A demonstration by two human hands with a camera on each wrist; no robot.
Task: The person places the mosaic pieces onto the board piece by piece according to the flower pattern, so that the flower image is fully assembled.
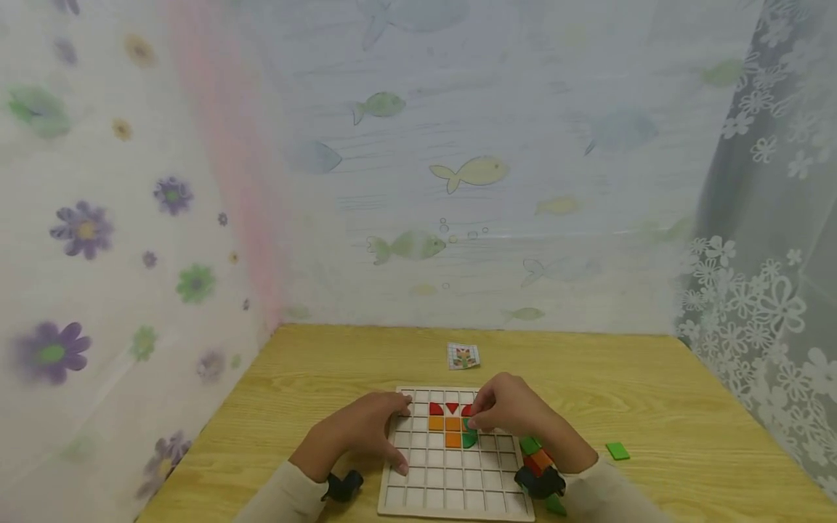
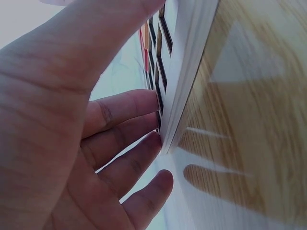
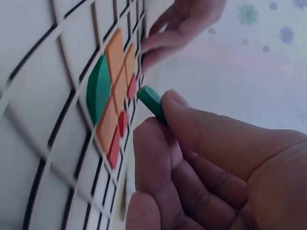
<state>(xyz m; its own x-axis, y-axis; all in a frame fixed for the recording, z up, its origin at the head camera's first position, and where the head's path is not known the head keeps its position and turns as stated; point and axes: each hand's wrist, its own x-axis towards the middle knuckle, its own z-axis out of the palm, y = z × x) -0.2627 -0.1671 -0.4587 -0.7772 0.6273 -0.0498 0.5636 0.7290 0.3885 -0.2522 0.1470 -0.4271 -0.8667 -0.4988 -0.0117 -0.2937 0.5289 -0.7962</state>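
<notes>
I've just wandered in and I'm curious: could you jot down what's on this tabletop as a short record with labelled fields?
Surface: wood-patterned table
Base: white grid board
On it: red pieces, orange tiles, one green piece
Left hand: fingers at the board's left edge
Right hand: pinches another green piece, off the board
Beyond the board: small picture card
Right of board: lone green tile, plus a cluster of pieces

Low in the frame's centre, the left hand (image 1: 362,428) rests on the grid board (image 1: 437,479) at its left side; the right hand (image 1: 513,407) pinches what seems a green piece (image 1: 466,423), partly hidden by fingers, near red tiles (image 1: 452,408) and orange tiles (image 1: 453,440). A card (image 1: 463,357) lies higher up, a lime tile (image 1: 617,451) at lower right.
</notes>
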